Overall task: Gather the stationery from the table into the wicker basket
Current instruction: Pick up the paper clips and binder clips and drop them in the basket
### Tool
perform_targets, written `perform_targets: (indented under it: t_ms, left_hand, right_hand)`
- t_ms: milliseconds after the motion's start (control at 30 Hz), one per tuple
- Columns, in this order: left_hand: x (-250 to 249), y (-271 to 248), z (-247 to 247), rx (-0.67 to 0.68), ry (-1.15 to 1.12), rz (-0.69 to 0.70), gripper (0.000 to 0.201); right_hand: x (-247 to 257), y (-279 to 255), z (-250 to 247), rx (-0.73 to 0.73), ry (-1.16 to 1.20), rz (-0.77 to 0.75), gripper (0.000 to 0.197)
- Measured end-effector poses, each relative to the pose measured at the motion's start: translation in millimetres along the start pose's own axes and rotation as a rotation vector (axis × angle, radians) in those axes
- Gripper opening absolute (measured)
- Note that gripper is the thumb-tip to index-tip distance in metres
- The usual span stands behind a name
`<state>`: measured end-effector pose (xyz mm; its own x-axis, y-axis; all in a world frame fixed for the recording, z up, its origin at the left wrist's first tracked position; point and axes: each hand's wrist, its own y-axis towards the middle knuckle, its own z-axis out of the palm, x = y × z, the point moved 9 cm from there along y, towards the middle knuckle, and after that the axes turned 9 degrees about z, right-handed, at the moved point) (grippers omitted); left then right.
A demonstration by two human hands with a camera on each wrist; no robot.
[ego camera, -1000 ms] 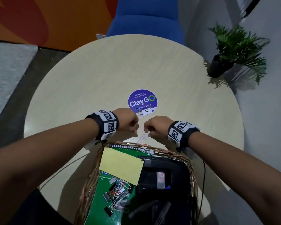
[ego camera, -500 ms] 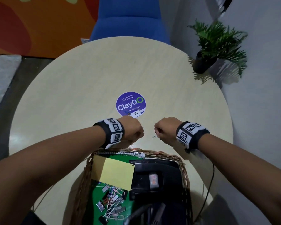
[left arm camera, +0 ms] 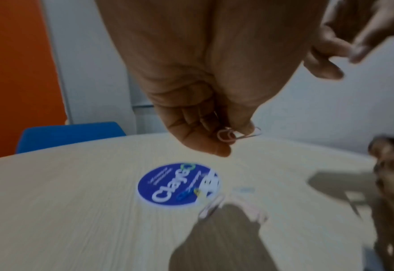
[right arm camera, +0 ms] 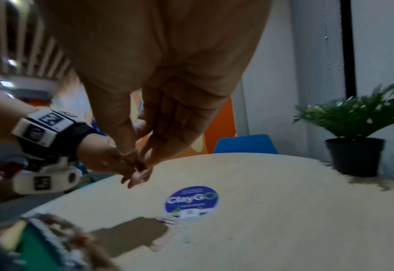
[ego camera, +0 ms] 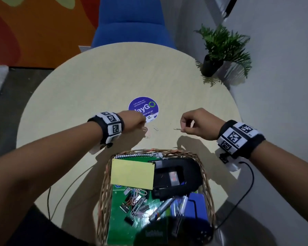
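Observation:
A wicker basket point(ego camera: 169, 151) stands at the table's near edge. It holds a green notebook, a yellow sticky pad, a black punch, a blue box, markers and several clips. My left hand point(ego camera: 143, 121) hovers just above the table and pinches a pink and a silver paper clip point(left arm camera: 237, 134). To the right, my right hand point(ego camera: 183, 129) pinches one silver paper clip point(ego camera: 177, 129) above the table. A few loose paper clips point(ego camera: 156, 128) lie on the table between my hands, near the sticker. In the right wrist view my right hand point(right arm camera: 140, 157) has its fingertips drawn together.
A round purple ClayGo sticker point(ego camera: 143, 108) marks the table's middle. At the table's far right edge stands a potted plant point(ego camera: 212, 65), and beyond the far edge a blue chair point(ego camera: 132, 23). A black cable point(ego camera: 247, 189) trails off my right wrist beside the basket.
My hands, close together over the loose clips a second ago, have drawn apart. The right hand moved right with a silver clip pinched in it; the left hand has clips pinched in its fingers.

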<state>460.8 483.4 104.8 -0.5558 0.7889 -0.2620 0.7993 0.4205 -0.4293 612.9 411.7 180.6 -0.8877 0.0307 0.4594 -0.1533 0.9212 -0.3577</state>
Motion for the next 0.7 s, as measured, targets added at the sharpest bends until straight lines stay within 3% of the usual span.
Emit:
perform_targets:
  t_ms: [167,300,433,533,700]
  left_hand:
    - [-14.6,-61.6,-37.2,-0.281,-0.307,0.015,0.015]
    - [-36.5,-116.6,-24.6,-0.429,-0.467,0.006,0.010]
    - [-62.7,-149.9,26.4,-0.350,-0.619,-0.009,0.010]
    - [-74.6,-159.6,53.8,-0.270,-0.526,0.036,0.019]
    - [-33.3,-167.5,37.9,-0.461,-0.588,-0.080,0.018]
  right_hand:
    - [62.7,-32.0,11.8,0.013,0.141,-0.097,0.010]
    - [90.4,-46.1,36.1,0.057,0.162,-0.138,0.010]
    - [104.9,-56.6,65.5,0.141,0.162,-0.148,0.010]
    - [116.3,-65.5,84.4,0.210,0.136,-0.171,0.010]
    - [137.4,-75.3,113.4,0.298,0.102,-0.264,0.013]
